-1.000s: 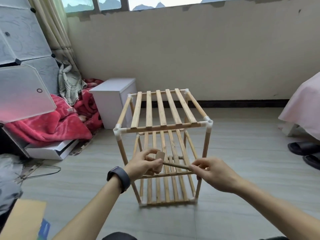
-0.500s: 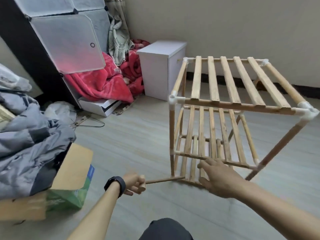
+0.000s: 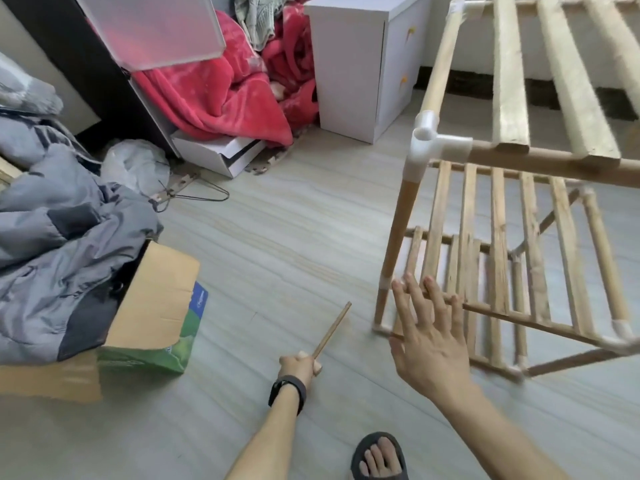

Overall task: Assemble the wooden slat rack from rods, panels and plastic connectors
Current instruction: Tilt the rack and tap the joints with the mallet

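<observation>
Cardboard box and grey jacket lie left.

Wooden slat rack stands upright (white connectors at corners) — thin rod slants beside it.

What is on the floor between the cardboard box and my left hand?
Nothing: in the head view, only bare floor separates the cardboard box from the left hand gripping the stick.

Floor clutter.
Brown cardboard box under a grey padded jacket, left of the grip; red fleece blanket and white cabinet well beyond it.
</observation>
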Demonstrator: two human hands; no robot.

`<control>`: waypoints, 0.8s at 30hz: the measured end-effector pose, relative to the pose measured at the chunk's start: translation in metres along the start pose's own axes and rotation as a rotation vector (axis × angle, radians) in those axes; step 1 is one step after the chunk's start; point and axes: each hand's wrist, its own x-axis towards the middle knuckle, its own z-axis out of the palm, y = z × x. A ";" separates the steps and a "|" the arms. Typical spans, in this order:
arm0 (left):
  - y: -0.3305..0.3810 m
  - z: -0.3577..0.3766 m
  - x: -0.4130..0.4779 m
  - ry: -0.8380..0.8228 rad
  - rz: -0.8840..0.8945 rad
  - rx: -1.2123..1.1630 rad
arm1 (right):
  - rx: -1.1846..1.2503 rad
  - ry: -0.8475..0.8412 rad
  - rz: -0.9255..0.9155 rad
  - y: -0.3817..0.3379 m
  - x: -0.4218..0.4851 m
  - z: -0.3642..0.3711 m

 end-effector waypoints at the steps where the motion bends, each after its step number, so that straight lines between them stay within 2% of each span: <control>1: -0.001 0.004 0.002 -0.002 -0.009 -0.003 | -0.008 0.003 -0.003 0.000 0.001 0.000; 5: -0.002 0.017 0.007 0.056 -0.060 0.010 | -0.034 0.006 0.021 -0.004 0.007 0.003; 8: -0.004 0.023 0.006 0.184 -0.034 0.167 | -0.035 0.007 0.027 -0.004 0.008 0.006; 11: -0.015 0.022 0.004 0.252 0.259 0.616 | -0.042 -0.019 0.022 -0.003 0.008 0.008; 13: -0.022 0.023 0.009 0.179 0.456 0.902 | -0.034 -0.017 0.022 -0.003 0.008 0.008; 14: -0.023 0.024 0.011 0.120 0.496 1.004 | -0.034 -0.011 0.022 -0.003 0.008 0.008; 17: -0.029 0.028 0.015 0.008 0.431 1.194 | -0.030 0.001 0.015 -0.003 0.008 0.009; 24: -0.003 0.027 0.007 -0.078 0.317 1.309 | -0.004 -0.127 -0.001 -0.005 0.012 -0.002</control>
